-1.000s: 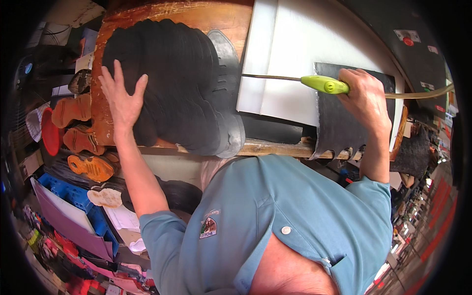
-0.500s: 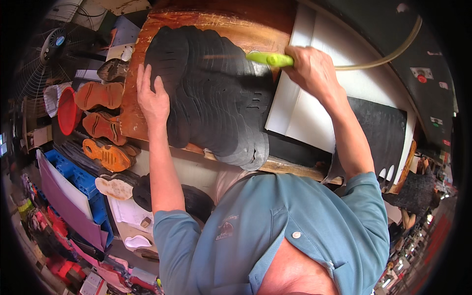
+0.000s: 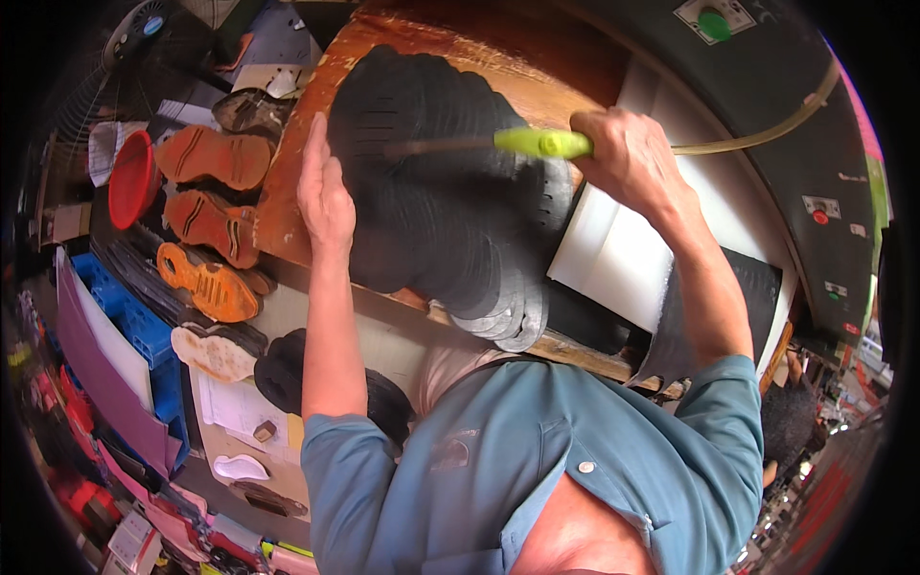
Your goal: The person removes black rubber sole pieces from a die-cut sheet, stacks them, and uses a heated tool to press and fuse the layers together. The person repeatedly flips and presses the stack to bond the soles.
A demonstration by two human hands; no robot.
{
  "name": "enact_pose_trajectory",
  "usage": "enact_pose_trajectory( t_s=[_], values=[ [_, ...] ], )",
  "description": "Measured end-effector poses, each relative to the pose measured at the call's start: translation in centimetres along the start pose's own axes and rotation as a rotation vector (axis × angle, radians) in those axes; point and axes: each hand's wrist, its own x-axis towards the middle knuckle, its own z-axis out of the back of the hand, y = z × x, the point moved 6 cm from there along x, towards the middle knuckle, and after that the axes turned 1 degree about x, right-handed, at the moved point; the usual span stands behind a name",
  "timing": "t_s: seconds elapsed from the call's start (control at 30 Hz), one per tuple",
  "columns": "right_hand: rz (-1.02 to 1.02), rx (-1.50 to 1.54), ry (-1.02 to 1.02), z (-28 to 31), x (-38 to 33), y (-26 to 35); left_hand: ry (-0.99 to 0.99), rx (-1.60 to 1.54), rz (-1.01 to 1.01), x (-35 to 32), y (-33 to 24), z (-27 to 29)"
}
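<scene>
A lime-green air blow gun (image 3: 541, 143) is gripped in my right hand (image 3: 628, 158). Its long thin nozzle, blurred by motion, points left across a stack of black shoe soles (image 3: 422, 206). The soles lie fanned out and overlapping on a worn wooden board (image 3: 287, 206), the lowest ones greyish at the near end. My left hand (image 3: 328, 196) is upright at the stack's left edge, fingers stretched out and holding nothing. Whether it touches the soles I cannot tell. A yellowish hose (image 3: 762, 139) runs from beside my right hand to the right.
White boards (image 3: 613, 235) and a black sheet (image 3: 738, 287) lie right of the stack, below a dark panel with buttons (image 3: 819, 211). Orange-brown soles (image 3: 213, 156), a red bowl (image 3: 132, 180), a blue crate (image 3: 144, 331) and a fan (image 3: 144, 34) stand left.
The whole view has shifted, with the stack now farther right. Relative to the soles, the blow gun's nozzle has come nearer to me. My left hand has turned edge-on, its fingers closer together.
</scene>
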Motion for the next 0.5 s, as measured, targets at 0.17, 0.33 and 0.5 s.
enact_pose_trajectory(
  t_s=[0.17,0.33,0.5],
  values=[
    [-0.186,-0.095,-0.032,1.9,0.4,-1.2,0.009,-0.411,0.149,-0.1,0.0,0.1],
    [-0.104,0.019,0.180,0.8,-2.2,-0.2,0.006,-0.456,0.138,0.1,-0.2,0.4],
    [0.013,0.003,0.141,-0.2,-4.7,2.1,0.034,-0.398,0.121,0.1,-0.2,0.2]
  ],
)
